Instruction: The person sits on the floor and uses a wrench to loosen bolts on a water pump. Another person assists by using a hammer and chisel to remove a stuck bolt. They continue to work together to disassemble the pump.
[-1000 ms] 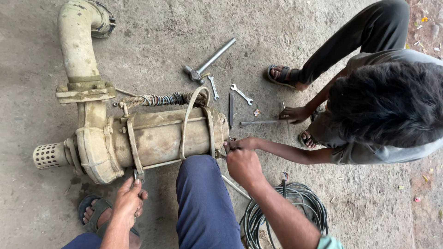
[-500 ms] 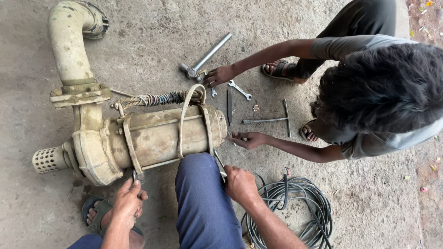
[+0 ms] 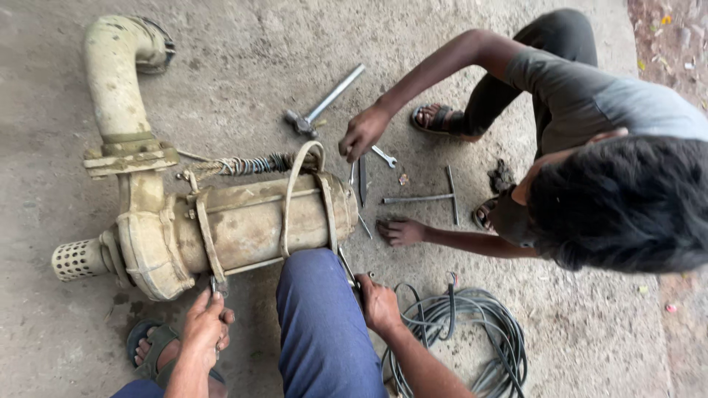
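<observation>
While braced at the pump (image 3: 243,221), left hand (image 3: 203,324) fingers curled on its clamp (image 3: 215,284), right hand (image 3: 380,302) loosely bent.

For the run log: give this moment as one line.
left hand: at pump strap bolt | right hand: at pump end | co-worker's hand: on spanners

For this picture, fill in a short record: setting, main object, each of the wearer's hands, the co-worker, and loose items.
Setting: concrete floor
Main object: beige pump lying on its side
Left hand: at the pump's lower band
Right hand: at the pump's end
Co-worker's hand: over spanners
Loose items: hammer, T-handle wrench, coiled cable
</observation>
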Demonstrator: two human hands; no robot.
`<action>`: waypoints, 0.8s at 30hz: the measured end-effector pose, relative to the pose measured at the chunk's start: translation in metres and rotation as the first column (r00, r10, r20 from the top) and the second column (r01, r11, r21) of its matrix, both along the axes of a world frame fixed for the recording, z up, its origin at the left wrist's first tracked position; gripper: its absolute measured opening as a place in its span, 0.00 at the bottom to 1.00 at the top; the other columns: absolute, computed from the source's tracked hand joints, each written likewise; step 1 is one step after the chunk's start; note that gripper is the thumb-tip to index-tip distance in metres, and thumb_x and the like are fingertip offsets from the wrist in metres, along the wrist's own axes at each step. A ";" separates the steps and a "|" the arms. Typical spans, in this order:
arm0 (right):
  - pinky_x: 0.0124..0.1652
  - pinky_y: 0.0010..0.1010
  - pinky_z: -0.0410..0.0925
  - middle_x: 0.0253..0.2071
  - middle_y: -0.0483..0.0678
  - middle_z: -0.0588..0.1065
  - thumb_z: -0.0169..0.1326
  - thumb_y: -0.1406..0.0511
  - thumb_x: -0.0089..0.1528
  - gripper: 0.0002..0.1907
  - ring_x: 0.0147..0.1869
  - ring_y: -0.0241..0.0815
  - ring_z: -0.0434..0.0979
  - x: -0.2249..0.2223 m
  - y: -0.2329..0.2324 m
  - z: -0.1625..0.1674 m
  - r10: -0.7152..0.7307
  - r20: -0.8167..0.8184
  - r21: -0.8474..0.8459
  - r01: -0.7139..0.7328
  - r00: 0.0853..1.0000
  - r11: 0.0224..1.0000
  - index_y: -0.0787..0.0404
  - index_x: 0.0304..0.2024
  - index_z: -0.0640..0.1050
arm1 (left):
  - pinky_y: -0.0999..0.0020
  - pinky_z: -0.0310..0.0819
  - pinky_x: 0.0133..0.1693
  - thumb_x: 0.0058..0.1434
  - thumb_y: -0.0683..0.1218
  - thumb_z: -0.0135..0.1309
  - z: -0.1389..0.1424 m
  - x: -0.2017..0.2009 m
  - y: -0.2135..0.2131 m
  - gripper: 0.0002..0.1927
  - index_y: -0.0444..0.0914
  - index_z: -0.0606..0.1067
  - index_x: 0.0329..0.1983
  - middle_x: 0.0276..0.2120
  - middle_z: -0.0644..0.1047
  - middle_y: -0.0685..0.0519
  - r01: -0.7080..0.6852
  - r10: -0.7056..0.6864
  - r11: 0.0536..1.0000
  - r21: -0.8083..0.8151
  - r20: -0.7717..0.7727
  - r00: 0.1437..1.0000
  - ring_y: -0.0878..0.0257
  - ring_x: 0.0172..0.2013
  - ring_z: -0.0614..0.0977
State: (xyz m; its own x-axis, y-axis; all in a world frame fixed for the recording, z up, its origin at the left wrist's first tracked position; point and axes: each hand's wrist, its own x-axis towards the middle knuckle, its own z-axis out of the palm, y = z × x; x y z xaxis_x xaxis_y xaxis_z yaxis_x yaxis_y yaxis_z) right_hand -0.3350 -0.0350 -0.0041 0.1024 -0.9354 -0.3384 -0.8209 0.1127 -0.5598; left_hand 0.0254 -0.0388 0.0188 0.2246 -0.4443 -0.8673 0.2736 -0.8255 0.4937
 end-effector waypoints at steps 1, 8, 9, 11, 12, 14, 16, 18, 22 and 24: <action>0.46 0.52 0.72 0.42 0.62 0.80 0.52 0.56 0.63 0.20 0.46 0.66 0.80 -0.001 0.001 -0.005 -0.002 0.014 -0.018 0.002 1.000 1.000 0.58 0.54 0.74 | 0.69 0.50 0.13 0.72 0.52 0.44 0.000 0.000 0.000 0.25 0.52 0.64 0.72 0.22 0.69 0.52 -0.025 0.025 1.000 -0.015 -0.008 1.000 0.70 0.12 0.58; 0.48 0.51 0.72 0.43 0.62 0.79 0.51 0.59 0.62 0.19 0.49 0.64 0.79 -0.010 -0.002 -0.015 0.047 0.070 0.036 -0.049 0.996 0.998 0.60 0.52 0.74 | 0.69 0.50 0.13 0.70 0.51 0.45 0.000 0.003 0.004 0.30 0.55 0.59 0.77 0.23 0.70 0.51 -0.112 0.108 0.993 -0.048 -0.082 0.991 0.69 0.12 0.59; 0.48 0.50 0.72 0.44 0.61 0.79 0.51 0.59 0.62 0.18 0.49 0.64 0.79 -0.010 -0.004 -0.014 0.067 0.066 0.046 -0.070 0.996 0.996 0.61 0.52 0.74 | 0.69 0.51 0.13 0.70 0.51 0.45 -0.001 0.004 0.004 0.31 0.55 0.59 0.76 0.23 0.70 0.51 -0.117 0.112 0.992 -0.045 -0.090 0.990 0.69 0.12 0.59; 0.49 0.50 0.71 0.46 0.61 0.78 0.50 0.60 0.62 0.18 0.50 0.64 0.79 -0.007 -0.011 -0.014 0.113 0.026 0.115 -0.116 0.993 0.987 0.61 0.52 0.74 | 0.68 0.50 0.13 0.70 0.52 0.46 -0.002 0.006 0.004 0.31 0.54 0.60 0.77 0.22 0.70 0.51 -0.112 0.109 0.993 -0.034 -0.090 0.990 0.69 0.12 0.59; 0.50 0.50 0.71 0.47 0.61 0.78 0.50 0.61 0.62 0.18 0.51 0.64 0.78 -0.005 -0.014 -0.014 0.138 -0.009 0.179 -0.134 0.990 0.975 0.61 0.53 0.73 | 0.68 0.50 0.13 0.69 0.52 0.47 -0.002 0.006 0.004 0.31 0.54 0.60 0.77 0.22 0.69 0.51 -0.110 0.107 0.994 -0.027 -0.090 0.990 0.69 0.12 0.59; 0.51 0.49 0.71 0.49 0.59 0.77 0.48 0.61 0.63 0.18 0.52 0.61 0.78 0.001 -0.023 -0.018 0.137 -0.073 0.331 -0.105 0.988 0.938 0.59 0.55 0.72 | 0.67 0.49 0.14 0.69 0.51 0.48 -0.003 0.007 0.003 0.32 0.53 0.59 0.77 0.22 0.70 0.50 -0.115 0.114 0.993 -0.015 -0.062 0.992 0.68 0.12 0.59; 0.52 0.45 0.73 0.51 0.54 0.76 0.45 0.59 0.65 0.19 0.53 0.54 0.80 0.007 -0.028 -0.023 0.094 -0.146 0.502 -0.009 0.985 0.865 0.55 0.57 0.71 | 0.67 0.50 0.14 0.70 0.51 0.48 -0.004 0.008 0.002 0.33 0.52 0.58 0.78 0.22 0.69 0.50 -0.116 0.117 0.993 0.007 -0.052 0.992 0.68 0.12 0.59; 0.56 0.44 0.71 0.49 0.56 0.79 0.33 0.56 0.72 0.21 0.53 0.55 0.81 0.012 -0.034 -0.030 0.040 -0.198 0.466 0.058 0.979 0.883 0.53 0.53 0.77 | 0.67 0.51 0.14 0.70 0.51 0.48 -0.004 0.008 0.002 0.33 0.51 0.56 0.78 0.22 0.69 0.50 -0.116 0.118 0.993 0.036 -0.063 0.991 0.68 0.12 0.60; 0.53 0.50 0.71 0.51 0.57 0.78 0.45 0.62 0.62 0.17 0.56 0.59 0.78 0.023 -0.035 -0.042 -0.088 -0.266 0.268 0.162 0.960 0.950 0.51 0.50 0.80 | 0.66 0.50 0.14 0.70 0.50 0.48 -0.003 0.007 0.003 0.31 0.52 0.59 0.77 0.21 0.70 0.50 -0.104 0.104 0.995 -0.004 -0.027 0.994 0.67 0.12 0.60; 0.51 0.49 0.74 0.48 0.57 0.80 0.42 0.61 0.66 0.16 0.53 0.57 0.81 0.028 -0.036 -0.046 0.012 -0.310 0.258 0.072 0.951 0.963 0.54 0.49 0.79 | 0.66 0.52 0.14 0.70 0.50 0.48 -0.004 0.007 0.004 0.30 0.51 0.62 0.76 0.21 0.69 0.50 -0.063 0.064 0.997 0.033 -0.002 0.998 0.66 0.12 0.60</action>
